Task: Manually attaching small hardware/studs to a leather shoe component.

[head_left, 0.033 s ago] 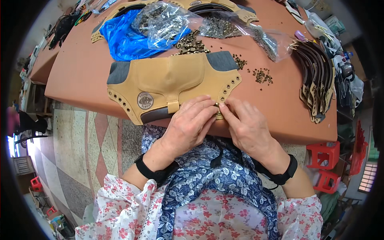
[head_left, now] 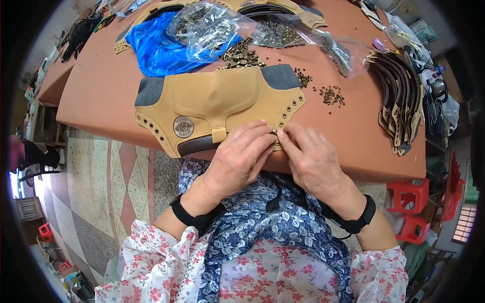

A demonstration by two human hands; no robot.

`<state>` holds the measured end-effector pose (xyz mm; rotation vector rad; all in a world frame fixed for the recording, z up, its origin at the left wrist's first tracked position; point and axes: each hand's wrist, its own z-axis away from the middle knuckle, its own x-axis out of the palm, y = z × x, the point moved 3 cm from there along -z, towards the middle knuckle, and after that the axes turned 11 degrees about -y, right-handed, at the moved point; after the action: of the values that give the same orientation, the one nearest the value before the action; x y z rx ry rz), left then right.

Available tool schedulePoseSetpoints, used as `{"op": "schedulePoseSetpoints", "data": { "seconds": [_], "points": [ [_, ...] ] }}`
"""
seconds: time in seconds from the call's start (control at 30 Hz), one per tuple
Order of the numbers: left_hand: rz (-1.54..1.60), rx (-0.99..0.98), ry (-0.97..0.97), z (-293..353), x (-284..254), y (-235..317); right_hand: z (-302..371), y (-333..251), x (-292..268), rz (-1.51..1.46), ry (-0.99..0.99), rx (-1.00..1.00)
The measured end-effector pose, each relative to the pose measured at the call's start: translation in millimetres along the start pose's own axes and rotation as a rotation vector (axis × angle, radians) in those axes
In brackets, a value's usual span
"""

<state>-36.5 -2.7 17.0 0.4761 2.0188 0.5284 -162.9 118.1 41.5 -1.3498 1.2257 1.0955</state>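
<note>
A tan boot upper [head_left: 214, 96] with grey corner patches, a round badge and a dark brown lower band lies flat at the table's near edge. Rows of metal eyelets run along both its slanted sides. My left hand [head_left: 240, 156] is closed on its near right edge, fingers bent over it. Thumb and fingers of my right hand [head_left: 313, 159] pinch at the same corner, below the right eyelet row. Between the fingertips of both hands shows a small brass-coloured fitting [head_left: 275, 132]. My fingers hide part of it and the leather beneath.
Beyond the upper lie a blue plastic bag [head_left: 154, 48], clear bags of small metal parts [head_left: 278, 35] and a heap of brass hooks [head_left: 241, 55]. Loose brass bits [head_left: 331, 96] are scattered to the right. A stack of curved dark pieces [head_left: 399, 101] lies near the table's right edge.
</note>
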Motion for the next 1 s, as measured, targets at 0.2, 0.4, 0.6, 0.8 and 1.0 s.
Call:
{"op": "schedulePoseSetpoints", "data": {
  "seconds": [0.2,0.4,0.6,0.8,1.0],
  "points": [
    [-0.012,0.025,0.020,0.1,0.1,0.1,0.0,0.4,-2.1,-0.014,-0.034,0.004],
    [-0.037,0.063,0.028,1.4,-0.7,-2.9,14.4,-0.1,3.8,-0.097,0.064,0.014],
    [-0.079,0.083,0.051,3.2,0.7,-2.3,18.3,-13.5,8.1,0.010,0.091,0.053],
    [-0.069,0.083,0.048,3.2,0.7,-1.3,18.0,-18.7,8.7,0.139,0.070,0.031],
    [-0.068,0.084,0.040,2.8,0.4,0.1,11.8,-20.0,3.9,0.288,-0.016,-0.079]
  ]
}}
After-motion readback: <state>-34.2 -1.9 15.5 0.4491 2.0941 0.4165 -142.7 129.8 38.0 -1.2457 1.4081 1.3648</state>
